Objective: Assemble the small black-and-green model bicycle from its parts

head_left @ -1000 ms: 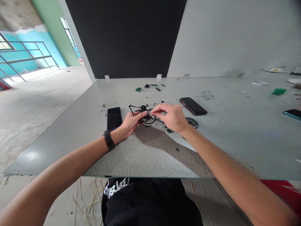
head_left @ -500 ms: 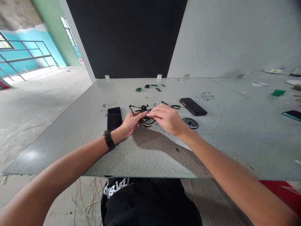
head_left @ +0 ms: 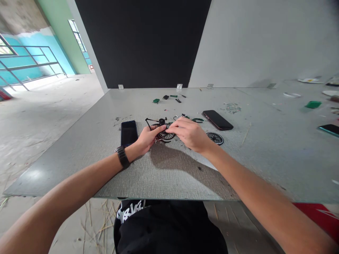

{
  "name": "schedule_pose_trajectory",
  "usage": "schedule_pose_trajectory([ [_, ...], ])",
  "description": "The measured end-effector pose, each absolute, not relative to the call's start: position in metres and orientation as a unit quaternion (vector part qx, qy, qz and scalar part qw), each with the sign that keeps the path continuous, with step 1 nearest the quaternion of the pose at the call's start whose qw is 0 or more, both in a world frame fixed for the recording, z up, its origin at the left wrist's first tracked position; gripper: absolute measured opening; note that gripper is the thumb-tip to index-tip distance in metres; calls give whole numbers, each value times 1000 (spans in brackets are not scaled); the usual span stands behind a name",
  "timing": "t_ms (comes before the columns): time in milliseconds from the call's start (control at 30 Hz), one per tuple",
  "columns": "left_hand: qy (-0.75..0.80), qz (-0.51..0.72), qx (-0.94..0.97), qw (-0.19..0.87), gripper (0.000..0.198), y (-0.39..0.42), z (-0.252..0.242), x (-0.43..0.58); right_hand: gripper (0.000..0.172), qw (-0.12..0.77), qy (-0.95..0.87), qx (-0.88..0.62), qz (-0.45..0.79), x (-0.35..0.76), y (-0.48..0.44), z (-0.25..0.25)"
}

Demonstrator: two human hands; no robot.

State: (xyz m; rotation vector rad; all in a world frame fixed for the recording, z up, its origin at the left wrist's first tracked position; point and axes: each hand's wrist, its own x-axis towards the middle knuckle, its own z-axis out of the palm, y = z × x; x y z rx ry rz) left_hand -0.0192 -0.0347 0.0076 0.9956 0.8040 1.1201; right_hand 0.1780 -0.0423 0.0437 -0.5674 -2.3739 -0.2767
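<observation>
A small black model bicycle (head_left: 160, 127) stands on the grey table (head_left: 169, 169), its frame pointing left and a spoked wheel under it. My left hand (head_left: 146, 138), with a dark watch at the wrist, grips the model from the near side, thumb against the wheel. My right hand (head_left: 189, 133) comes in from the right with fingers pressed together at the wheel and frame; what its fingertips pinch is too small to make out. A loose spoked wheel (head_left: 215, 138) lies flat just right of my right hand.
A dark phone (head_left: 129, 133) lies left of the model, another phone (head_left: 217, 119) at its right rear. Small green and black parts (head_left: 169, 98) are scattered farther back. More items and a third phone (head_left: 329, 129) sit at the far right. Black and grey wall panels stand behind.
My right hand has come down and slid left onto the model, uncovering the loose wheel and a green part behind it. My left hand has kept its grip.
</observation>
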Motion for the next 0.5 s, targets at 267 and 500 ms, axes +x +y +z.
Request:
schedule_pose_trajectory([
  [267, 356, 498, 428, 665, 25, -35, 10, -19, 33, 297, -924, -201, -132, 177, -47, 45],
  [500, 360, 490, 442, 659, 23, -35, 11, -19, 29, 294, -915, -210, -179, 174, -49, 46],
])
